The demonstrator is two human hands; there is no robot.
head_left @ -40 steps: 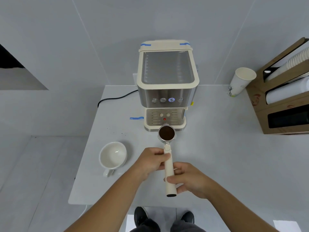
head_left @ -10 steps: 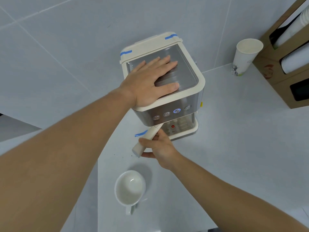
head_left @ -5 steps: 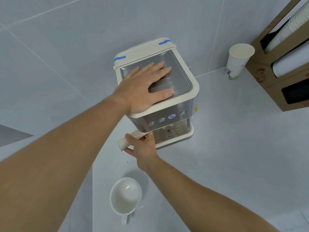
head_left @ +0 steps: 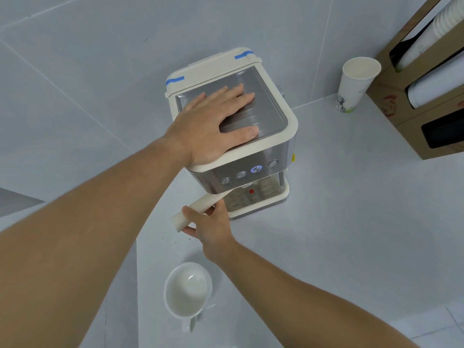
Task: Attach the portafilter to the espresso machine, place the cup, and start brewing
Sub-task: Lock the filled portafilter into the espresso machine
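The left hand [head_left: 213, 126] is lying flat on the espresso machine [head_left: 251, 156] while the right hand [head_left: 213, 227] is gripping the portafilter [head_left: 198, 209] handle under its front — locking looks unfinished, with the cup [head_left: 187, 290] waiting empty on the near worktop [head_left: 339, 234].

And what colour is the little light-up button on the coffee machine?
Blue: the lit button glows blue on the espresso machine front, seen in the head view.

Bare grey counter [head_left: 339, 222] lies open along the right of the cream-and-steel espresso machine [head_left: 273, 156]; a white ceramic cup [head_left: 187, 292] blocks the near-left edge, a white paper cup [head_left: 354, 89] and brown cardboard dispenser [head_left: 401, 131] crowd the far-right corner.
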